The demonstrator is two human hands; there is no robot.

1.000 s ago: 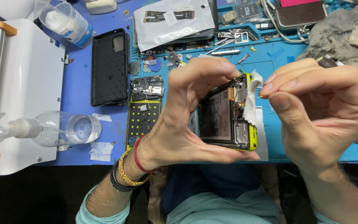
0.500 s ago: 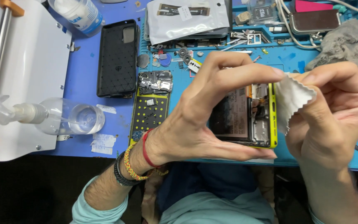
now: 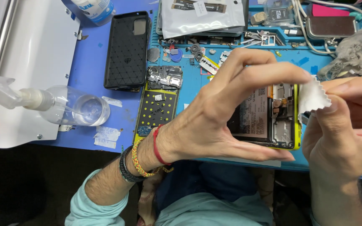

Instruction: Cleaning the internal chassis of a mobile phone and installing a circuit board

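Blue work mat beneath, strewn with small parts; left hand pinches an opened yellow-framed phone (innards exposed) between thumb and fingers; right hand pinches a white wipe against its top edge.

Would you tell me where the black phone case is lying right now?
In the head view the black phone case lies upper left on the blue mat, beside the clear spray bottle.

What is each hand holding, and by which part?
The left hand grips the opened yellow-framed phone by its long edges. The right hand pinches a small white wipe by its lower edge.
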